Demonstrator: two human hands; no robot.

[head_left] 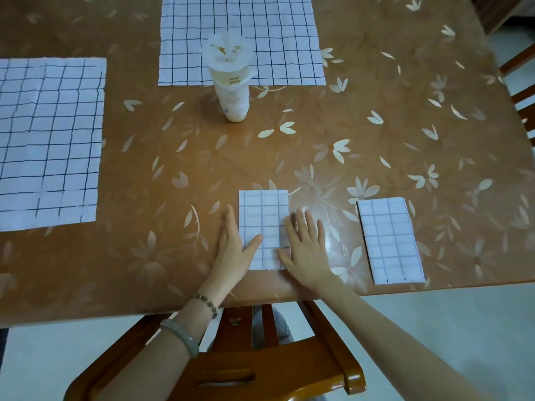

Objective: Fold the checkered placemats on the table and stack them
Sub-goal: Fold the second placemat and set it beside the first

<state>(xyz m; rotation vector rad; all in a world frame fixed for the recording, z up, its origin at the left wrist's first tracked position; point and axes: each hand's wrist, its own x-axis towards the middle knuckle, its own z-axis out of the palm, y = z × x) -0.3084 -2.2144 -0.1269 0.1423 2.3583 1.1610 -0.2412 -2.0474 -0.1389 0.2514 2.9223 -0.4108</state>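
A folded checkered placemat point(262, 218) lies near the table's front edge. My left hand point(233, 250) lies flat along its left side, thumb on the cloth. My right hand point(307, 247) presses flat on its right edge, fingers spread. A second folded placemat point(389, 241) lies to the right, apart from both hands. Two unfolded placemats lie flat: one at the left point(49, 140), one at the back middle point(240, 30).
A white plastic cup stack point(230, 79) stands upright at the front edge of the back placemat. The brown flowered table point(376, 125) fills the view. A wooden chair point(260, 369) sits under the front edge; another chair point(521, 82) stands at the right.
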